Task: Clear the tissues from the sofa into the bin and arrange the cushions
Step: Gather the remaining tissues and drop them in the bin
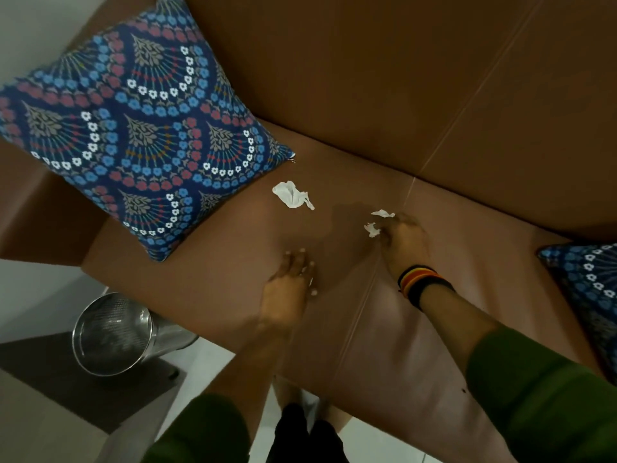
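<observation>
A crumpled white tissue [292, 194] lies loose on the brown sofa seat [213, 275], just right of the big blue patterned cushion [133, 128]. My right hand [402, 240] is closed around another white tissue [375, 225] near the seat seam. My left hand [288, 289] hovers palm down over the seat, blurred, with a small white scrap showing under its fingers. A second blue cushion [587, 285] pokes in at the right edge.
A shiny metal bin [113, 332] stands on the floor at the lower left, beside the sofa's front edge, on a dark mat [66, 392]. The sofa backrest [400, 78] fills the top. My legs are visible at the bottom.
</observation>
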`<action>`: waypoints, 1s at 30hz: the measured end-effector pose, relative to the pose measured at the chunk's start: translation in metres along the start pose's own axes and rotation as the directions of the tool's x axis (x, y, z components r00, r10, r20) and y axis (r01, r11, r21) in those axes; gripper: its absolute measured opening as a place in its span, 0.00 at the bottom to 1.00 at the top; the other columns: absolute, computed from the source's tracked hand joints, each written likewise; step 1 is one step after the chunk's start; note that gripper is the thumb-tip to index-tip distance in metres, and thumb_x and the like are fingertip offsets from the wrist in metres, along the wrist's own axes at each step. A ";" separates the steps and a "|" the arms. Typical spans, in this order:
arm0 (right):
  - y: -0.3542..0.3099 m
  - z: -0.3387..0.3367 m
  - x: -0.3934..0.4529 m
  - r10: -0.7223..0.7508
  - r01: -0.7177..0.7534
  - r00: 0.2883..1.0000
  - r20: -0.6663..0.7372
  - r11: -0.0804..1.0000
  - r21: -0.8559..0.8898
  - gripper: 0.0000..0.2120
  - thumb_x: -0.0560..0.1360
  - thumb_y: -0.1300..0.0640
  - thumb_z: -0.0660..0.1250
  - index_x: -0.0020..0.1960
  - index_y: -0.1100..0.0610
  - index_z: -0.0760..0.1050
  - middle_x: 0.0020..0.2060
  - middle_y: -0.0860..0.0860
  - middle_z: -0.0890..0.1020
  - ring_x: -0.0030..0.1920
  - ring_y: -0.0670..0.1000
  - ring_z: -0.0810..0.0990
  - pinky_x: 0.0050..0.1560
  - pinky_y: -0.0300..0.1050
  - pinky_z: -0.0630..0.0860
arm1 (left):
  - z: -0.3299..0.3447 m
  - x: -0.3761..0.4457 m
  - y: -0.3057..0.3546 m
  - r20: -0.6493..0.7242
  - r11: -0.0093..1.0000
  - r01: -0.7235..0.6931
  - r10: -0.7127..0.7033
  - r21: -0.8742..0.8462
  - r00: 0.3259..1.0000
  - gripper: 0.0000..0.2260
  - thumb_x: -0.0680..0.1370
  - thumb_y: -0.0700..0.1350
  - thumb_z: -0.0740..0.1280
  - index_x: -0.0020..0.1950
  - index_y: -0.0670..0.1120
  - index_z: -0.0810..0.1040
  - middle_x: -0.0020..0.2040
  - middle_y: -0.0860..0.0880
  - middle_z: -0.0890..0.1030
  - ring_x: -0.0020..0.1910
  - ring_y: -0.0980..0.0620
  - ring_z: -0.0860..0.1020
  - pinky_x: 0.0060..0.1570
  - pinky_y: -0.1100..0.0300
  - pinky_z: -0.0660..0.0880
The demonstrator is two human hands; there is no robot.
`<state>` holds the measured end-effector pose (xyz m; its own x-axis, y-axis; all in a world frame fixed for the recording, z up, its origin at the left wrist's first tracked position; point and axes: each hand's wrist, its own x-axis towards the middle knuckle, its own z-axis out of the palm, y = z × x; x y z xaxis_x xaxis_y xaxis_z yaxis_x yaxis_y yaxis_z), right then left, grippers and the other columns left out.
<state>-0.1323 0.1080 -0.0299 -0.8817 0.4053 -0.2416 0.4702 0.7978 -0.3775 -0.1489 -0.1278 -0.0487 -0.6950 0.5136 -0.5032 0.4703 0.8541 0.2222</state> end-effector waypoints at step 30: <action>-0.020 0.015 0.022 0.066 -0.064 0.996 0.064 0.997 -0.034 0.09 0.72 0.62 0.73 0.52 0.57 0.85 0.76 0.55 0.65 0.76 0.59 0.61 0.71 0.57 0.71 | -0.080 0.090 -0.052 -0.213 0.989 0.114 -0.132 -0.096 0.968 0.26 0.84 0.36 0.61 0.81 0.53 0.66 0.85 0.51 0.57 0.63 0.37 0.80 0.60 0.44 0.78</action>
<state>-0.1609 0.0948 -0.0407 -0.8445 0.4273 -0.3229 0.5237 0.7849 -0.3310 -0.2796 -0.1190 -0.0390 -0.8506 0.4021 -0.3388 0.3341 0.9108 0.2423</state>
